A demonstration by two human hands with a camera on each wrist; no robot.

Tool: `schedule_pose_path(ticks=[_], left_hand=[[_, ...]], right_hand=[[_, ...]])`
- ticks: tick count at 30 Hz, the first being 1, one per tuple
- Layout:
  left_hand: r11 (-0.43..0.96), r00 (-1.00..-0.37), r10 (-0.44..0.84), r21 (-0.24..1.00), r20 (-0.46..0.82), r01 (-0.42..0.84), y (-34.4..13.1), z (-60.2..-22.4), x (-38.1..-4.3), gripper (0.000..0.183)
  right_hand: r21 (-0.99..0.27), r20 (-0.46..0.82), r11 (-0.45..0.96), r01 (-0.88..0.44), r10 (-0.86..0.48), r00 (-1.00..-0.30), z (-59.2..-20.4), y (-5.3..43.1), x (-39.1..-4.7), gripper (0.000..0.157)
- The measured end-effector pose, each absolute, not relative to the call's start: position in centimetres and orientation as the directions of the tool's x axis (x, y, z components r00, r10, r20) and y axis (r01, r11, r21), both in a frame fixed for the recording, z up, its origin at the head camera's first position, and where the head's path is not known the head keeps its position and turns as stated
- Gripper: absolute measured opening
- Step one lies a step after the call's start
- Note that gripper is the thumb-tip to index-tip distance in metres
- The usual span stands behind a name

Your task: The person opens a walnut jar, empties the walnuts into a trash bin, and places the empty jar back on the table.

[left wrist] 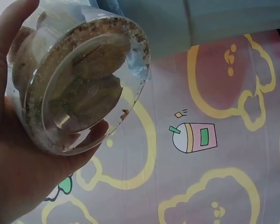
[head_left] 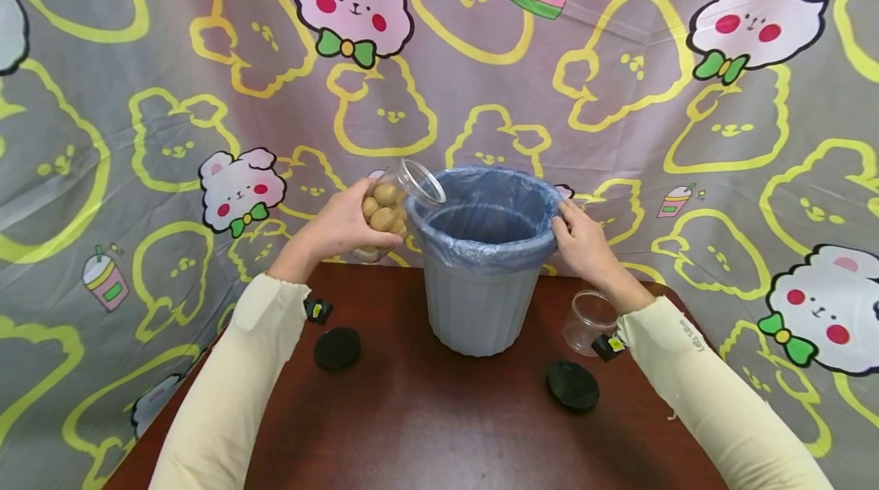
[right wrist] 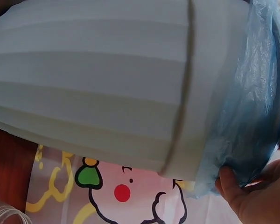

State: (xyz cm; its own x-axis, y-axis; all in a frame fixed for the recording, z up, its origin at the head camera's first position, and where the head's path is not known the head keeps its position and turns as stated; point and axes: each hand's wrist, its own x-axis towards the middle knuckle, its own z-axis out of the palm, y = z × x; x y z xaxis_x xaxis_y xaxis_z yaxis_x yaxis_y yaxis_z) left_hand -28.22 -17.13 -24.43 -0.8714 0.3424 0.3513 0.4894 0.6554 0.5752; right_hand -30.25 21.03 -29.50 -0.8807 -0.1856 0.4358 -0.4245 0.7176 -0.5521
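My left hand (head_left: 350, 221) grips a clear plastic jar (head_left: 400, 196) holding several round tan-brown pieces that look like nuts or dried fruit. The jar is tilted, its mouth leaning over the left rim of a grey trash can (head_left: 481, 307). In the left wrist view the jar's base (left wrist: 88, 88) faces the camera, with brown crumbs around its edge. A blue plastic liner (head_left: 474, 249) is folded over the can's rim. On the right side of that rim, my right hand (head_left: 580, 238) pinches the liner and edge; the right wrist view shows its thumb (right wrist: 230, 184) outside.
Behind the right wrist a second clear jar (head_left: 590, 322) stands uncapped. One black lid (head_left: 337, 348) lies at the left, another black lid (head_left: 573, 385) at the right of the dark red table (head_left: 439, 429). A patterned curtain (head_left: 481, 78) hangs close behind the can.
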Motion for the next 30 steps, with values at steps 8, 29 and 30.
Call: schedule_pose_path(ticks=[8,29,30], left_hand=[[0.647,-0.874,0.355,0.587,0.331,0.486,-16.6,-23.8,-28.4,0.080],[0.793,-0.870,0.368,0.378,0.327,0.478,-15.6,-22.4,-28.7,0.091],[0.801,-0.867,0.371,0.359,0.332,0.480,-15.5,-22.4,-28.7,0.090]], right_hand=[[-0.571,0.453,0.693,-0.439,-0.179,-0.873,-29.8,21.2,-30.3,0.052],[-0.585,0.474,0.675,-0.449,-0.164,-0.865,-30.0,21.1,-30.4,0.051],[-0.586,0.474,0.675,-0.448,-0.163,-0.865,-30.0,21.1,-30.4,0.051]])
